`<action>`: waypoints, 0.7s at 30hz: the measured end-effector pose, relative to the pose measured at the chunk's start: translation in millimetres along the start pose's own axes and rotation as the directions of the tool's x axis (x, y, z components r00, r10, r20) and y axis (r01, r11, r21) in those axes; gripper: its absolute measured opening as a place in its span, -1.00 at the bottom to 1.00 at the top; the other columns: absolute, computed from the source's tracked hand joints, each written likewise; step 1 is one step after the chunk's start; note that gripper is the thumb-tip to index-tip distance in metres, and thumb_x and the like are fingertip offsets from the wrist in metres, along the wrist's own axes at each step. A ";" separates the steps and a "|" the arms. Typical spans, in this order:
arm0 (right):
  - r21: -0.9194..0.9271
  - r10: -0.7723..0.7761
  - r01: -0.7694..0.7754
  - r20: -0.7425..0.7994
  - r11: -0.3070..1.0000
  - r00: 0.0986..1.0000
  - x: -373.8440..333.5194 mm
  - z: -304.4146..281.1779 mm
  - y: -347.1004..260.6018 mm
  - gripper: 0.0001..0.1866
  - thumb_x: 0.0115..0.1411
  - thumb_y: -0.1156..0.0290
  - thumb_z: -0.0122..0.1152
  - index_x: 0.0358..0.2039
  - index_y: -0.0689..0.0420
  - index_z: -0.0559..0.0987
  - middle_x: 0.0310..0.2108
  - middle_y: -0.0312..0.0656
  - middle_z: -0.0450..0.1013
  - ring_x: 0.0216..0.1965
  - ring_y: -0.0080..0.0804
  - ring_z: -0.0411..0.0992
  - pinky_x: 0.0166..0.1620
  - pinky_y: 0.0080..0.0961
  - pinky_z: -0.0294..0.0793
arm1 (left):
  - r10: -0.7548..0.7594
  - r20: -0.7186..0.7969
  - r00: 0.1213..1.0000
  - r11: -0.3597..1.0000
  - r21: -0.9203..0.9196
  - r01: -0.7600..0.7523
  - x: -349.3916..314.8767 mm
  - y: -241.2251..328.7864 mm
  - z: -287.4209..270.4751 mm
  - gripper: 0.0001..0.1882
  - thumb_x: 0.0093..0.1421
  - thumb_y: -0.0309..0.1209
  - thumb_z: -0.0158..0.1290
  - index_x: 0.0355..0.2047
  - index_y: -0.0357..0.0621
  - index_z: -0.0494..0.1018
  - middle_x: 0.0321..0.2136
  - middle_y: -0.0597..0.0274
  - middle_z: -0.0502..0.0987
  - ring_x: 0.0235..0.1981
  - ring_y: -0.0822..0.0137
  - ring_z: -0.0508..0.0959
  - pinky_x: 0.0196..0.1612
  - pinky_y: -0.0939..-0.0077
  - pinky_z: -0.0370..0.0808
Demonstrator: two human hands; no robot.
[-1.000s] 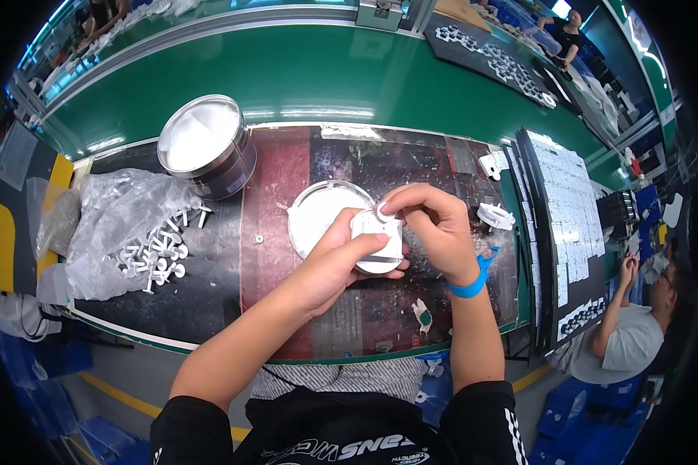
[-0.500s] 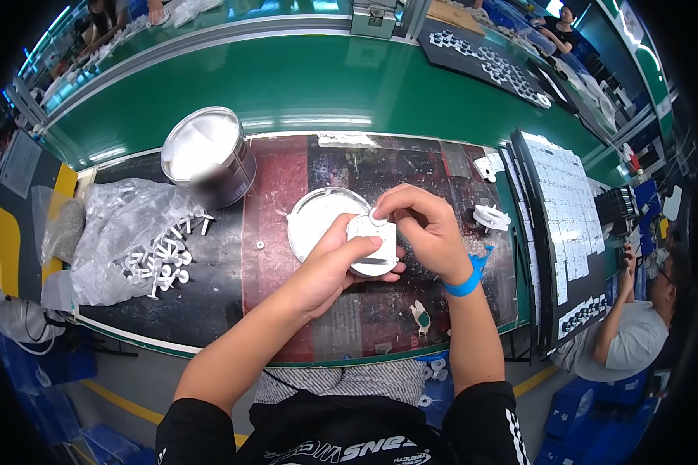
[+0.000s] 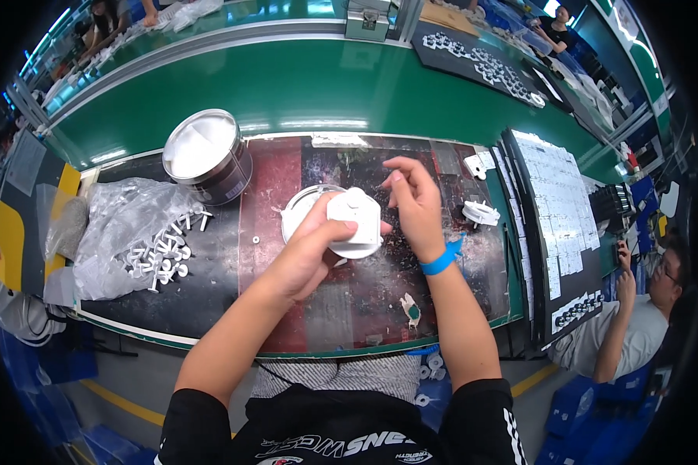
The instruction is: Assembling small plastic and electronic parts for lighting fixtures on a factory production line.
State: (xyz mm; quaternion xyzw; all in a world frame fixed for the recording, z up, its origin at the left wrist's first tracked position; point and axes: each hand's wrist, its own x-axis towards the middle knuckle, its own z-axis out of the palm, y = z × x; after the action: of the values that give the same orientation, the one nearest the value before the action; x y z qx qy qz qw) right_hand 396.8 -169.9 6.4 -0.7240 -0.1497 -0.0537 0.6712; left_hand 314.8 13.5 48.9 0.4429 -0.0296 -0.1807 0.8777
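My left hand grips a white plastic housing, its thumb flat across the face. A small round white piece sits at the housing's upper end. Behind the held part, a round white lid or dish lies on the mat, partly covered by my left hand. Just to the right, my right hand is raised off the housing. Its fingers are loosely bent and apart, and I see nothing in them.
An open tin with white contents stands at the back left. Beside it, a clear plastic bag spills several white pins. Another white part lies on the right of the mat, near a stack of boards. A co-worker sits at the right.
My right hand has let go of the round piece on the housing and moved up and away. My left hand has shifted the housing slightly left.
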 end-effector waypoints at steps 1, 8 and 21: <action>-0.021 -0.007 0.007 -0.035 1.000 0.999 0.9 -1.3 5.3 -0.79 0.37 0.43 0.03 -0.04 0.19 0.50 -0.38 -0.34 0.44 -0.47 -0.73 0.29 -0.40 -0.74 0.32 | 0.013 -0.026 1.000 0.999 -0.029 -0.014 6.9 0.6 -2.7 -0.57 0.23 -0.43 -0.06 0.10 -0.19 0.20 -0.06 -0.01 0.51 -0.03 0.25 0.54 -0.07 0.40 0.49; 0.018 -0.107 0.117 -0.291 0.993 0.951 8.7 -8.6 12.0 -0.87 0.28 0.52 0.08 -0.20 0.18 0.55 -0.53 -0.39 0.41 -0.52 -0.71 0.34 -0.45 -0.68 0.32 | 0.152 -0.176 0.973 0.977 0.178 -0.120 95.1 33.8 -8.2 -0.62 0.28 -0.46 0.01 0.07 -0.35 0.28 -0.04 0.02 0.48 -0.06 0.22 0.56 -0.14 0.29 0.61; -0.133 -0.260 0.235 -0.219 0.963 0.940 0.0 -4.6 0.3 -0.87 0.18 0.53 0.09 -0.27 0.14 0.57 -0.62 -0.13 0.44 -0.62 -0.40 0.42 -0.48 -0.44 0.41 | 0.258 -0.305 0.917 0.773 0.635 -0.006 297.2 25.7 -88.7 -0.46 0.09 -0.38 0.31 -0.03 -0.42 0.34 -0.19 -0.05 0.54 -0.29 0.17 0.65 -0.33 0.33 0.66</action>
State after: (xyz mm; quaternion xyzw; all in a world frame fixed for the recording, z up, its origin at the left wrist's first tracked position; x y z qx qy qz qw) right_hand 397.5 -174.5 6.5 -0.7222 -0.1560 -0.2306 0.6332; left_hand 618.3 -6.6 -16.7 0.7299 0.0494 -0.0095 0.6817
